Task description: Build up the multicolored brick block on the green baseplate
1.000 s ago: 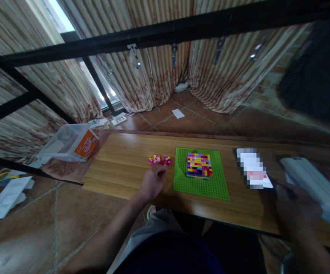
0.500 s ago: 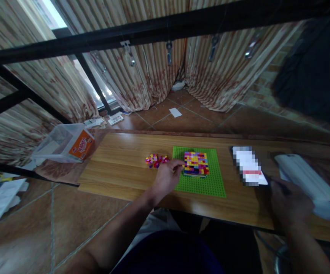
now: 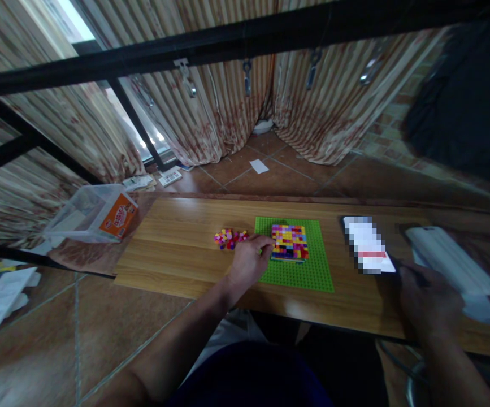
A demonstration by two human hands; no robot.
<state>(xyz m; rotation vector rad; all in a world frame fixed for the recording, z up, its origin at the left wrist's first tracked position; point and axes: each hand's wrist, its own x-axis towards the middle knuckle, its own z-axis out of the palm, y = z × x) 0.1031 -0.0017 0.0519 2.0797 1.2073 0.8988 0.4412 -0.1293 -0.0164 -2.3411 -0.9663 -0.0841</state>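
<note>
A green studded baseplate [image 3: 308,274] lies on the wooden table [image 3: 177,249]. On it stands a flat block of many-coloured small bricks [image 3: 289,242]. A small heap of loose coloured bricks [image 3: 229,238] lies just left of the plate. My left hand [image 3: 248,261] rests at the plate's left edge, fingers pinched together and reaching toward the block; what they hold is too small to name. My right hand [image 3: 429,302] lies at the table's near right, in shadow, holding the lower end of a phone [image 3: 367,246] whose screen is blurred out.
A clear plastic box with an orange label [image 3: 96,212] lies tipped at the table's left end. A white long object [image 3: 448,257] lies at the far right. A black metal frame [image 3: 228,45] crosses overhead. Striped curtains and tiled floor lie beyond.
My left hand moved right from beside the loose bricks to the left edge of the green plate, next to the brick block. My right hand has stayed on the phone.
</note>
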